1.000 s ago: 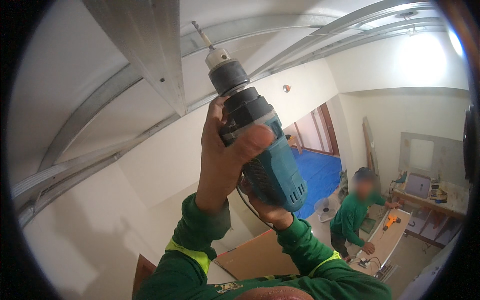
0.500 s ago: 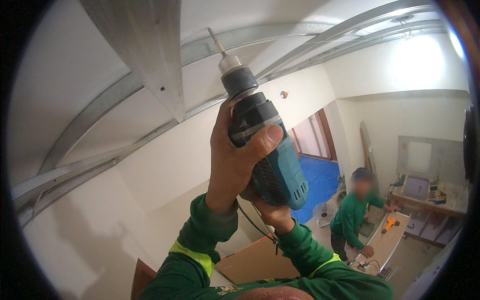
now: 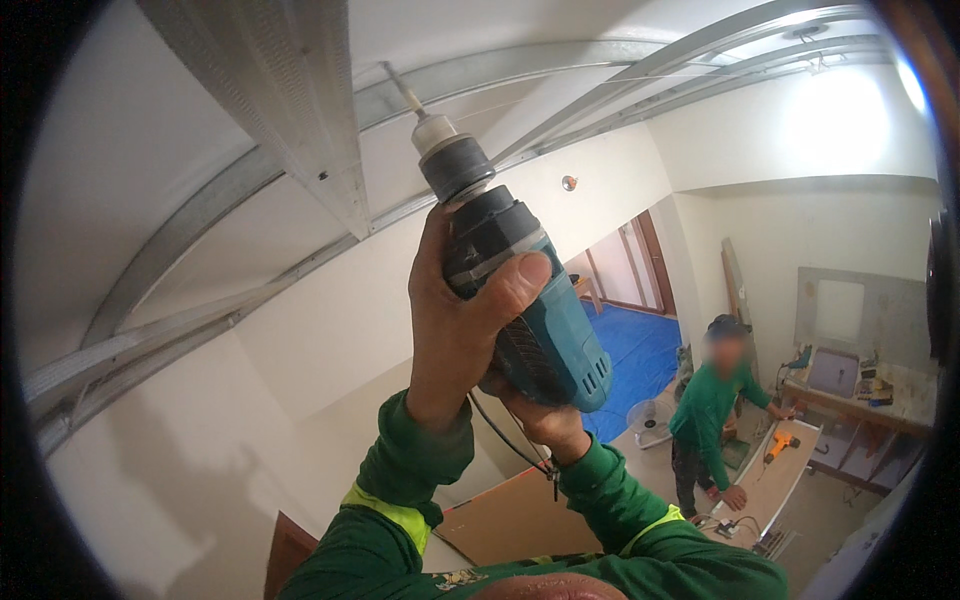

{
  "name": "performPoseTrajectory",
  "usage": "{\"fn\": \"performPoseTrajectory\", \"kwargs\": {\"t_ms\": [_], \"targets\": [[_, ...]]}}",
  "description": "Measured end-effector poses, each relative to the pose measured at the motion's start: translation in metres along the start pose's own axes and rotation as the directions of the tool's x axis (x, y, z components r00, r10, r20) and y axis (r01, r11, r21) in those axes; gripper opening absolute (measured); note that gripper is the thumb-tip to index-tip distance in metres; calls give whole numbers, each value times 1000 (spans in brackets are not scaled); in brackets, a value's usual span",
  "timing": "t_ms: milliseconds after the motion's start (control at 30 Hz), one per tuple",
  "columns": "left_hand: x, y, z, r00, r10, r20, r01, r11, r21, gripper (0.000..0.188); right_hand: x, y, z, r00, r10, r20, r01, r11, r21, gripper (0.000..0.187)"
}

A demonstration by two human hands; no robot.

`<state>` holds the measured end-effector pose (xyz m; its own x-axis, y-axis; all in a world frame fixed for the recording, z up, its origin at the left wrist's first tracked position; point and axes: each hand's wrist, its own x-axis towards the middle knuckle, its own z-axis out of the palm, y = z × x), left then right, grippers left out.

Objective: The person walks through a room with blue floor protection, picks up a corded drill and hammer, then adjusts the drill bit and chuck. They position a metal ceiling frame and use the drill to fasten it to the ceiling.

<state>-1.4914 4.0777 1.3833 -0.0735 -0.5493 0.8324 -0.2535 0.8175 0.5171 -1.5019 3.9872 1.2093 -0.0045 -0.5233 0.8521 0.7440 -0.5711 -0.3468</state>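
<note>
Raised toward the ceiling is a teal and black power drill point(image 3: 562, 335), its chuck and bit point(image 3: 405, 90) slanting up and to the left. My left hand point(image 3: 450, 310) is wrapped around the front of the drill body, thumb across its side. Lower down, my right hand point(image 3: 545, 420) is closed at the grip, which is mostly hidden behind my left wrist and the body. The bit tip overlaps a curved metal ceiling channel point(image 3: 480, 80); whether it touches I cannot tell. A wide metal channel point(image 3: 270, 110) runs just left of the bit.
More metal framing point(image 3: 690, 50) spans the ceiling. At lower right a person in green point(image 3: 708, 410) leans over a board point(image 3: 765, 485) bearing an orange power tool point(image 3: 780, 446). A fan point(image 3: 650, 422), a blue floor sheet point(image 3: 632, 355) and a workbench point(image 3: 900, 395) are nearby.
The drill and both my hands have shifted a little left, the bit tip moving left beneath the curved channel. My grip is unchanged. The other person has shifted slightly.
</note>
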Motion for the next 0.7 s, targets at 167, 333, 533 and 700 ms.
{"fn": "performPoseTrajectory", "kwargs": {"t_ms": [167, 333, 533, 700], "targets": [[0, -1, 1, 1000, 7, 8, -7, 1000, -9, 59, 4, -12, 5, 999, 24, -27, -24, 1000, -1, 52], [0, -4, 0, 999, 37, 9, -37, 999, 39, 60, 7, -9, 2, 999, -32, 0, 32, 999, 32, 51], [1, -3, -5, 1000, 20, -4, -20, 999, 34, 64, 5, 5, 6, 999, -10, -37, 15, 992, 127, 59], [1, -7, -6, 1000, 7, -5, -7, 1000, 31, 62, 6, 15, 0, 999, 37, 0, -37, 998, 45, 63]]}}
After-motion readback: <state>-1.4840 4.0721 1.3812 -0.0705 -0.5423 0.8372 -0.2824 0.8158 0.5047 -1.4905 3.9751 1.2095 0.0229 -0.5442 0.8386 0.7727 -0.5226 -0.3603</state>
